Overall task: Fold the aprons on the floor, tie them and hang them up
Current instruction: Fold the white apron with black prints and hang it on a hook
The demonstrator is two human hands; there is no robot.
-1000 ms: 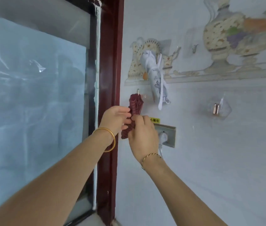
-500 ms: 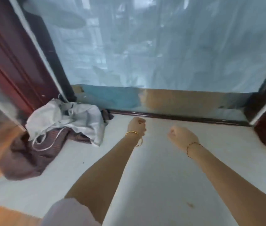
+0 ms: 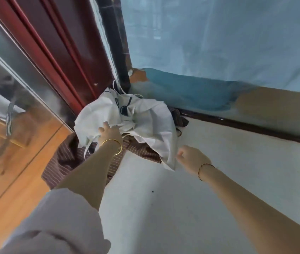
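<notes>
A crumpled white apron (image 3: 145, 121) with dark print lies in the floor corner, on top of a brown striped apron (image 3: 68, 158). My left hand (image 3: 109, 133), with a gold bangle on the wrist, is down on the white apron, its fingers sunk into the folds and gripping the cloth. A white strap hangs just below that hand. My right hand (image 3: 192, 158) is curled into a fist right beside the white apron's lower corner. Whether it pinches the cloth I cannot tell.
A dark red door frame (image 3: 53, 52) rises behind the pile on the left. A glass pane covered in blue film (image 3: 219, 43) stands behind it on the right, above a dark sill rail (image 3: 246, 125). Orange wood flooring (image 3: 8, 171) lies left; white floor (image 3: 164, 208) lies below my arms.
A second ago both hands held a folded dark red apron at a wall hook. The view swung down to the floor, and both hands have reached the white apron.
</notes>
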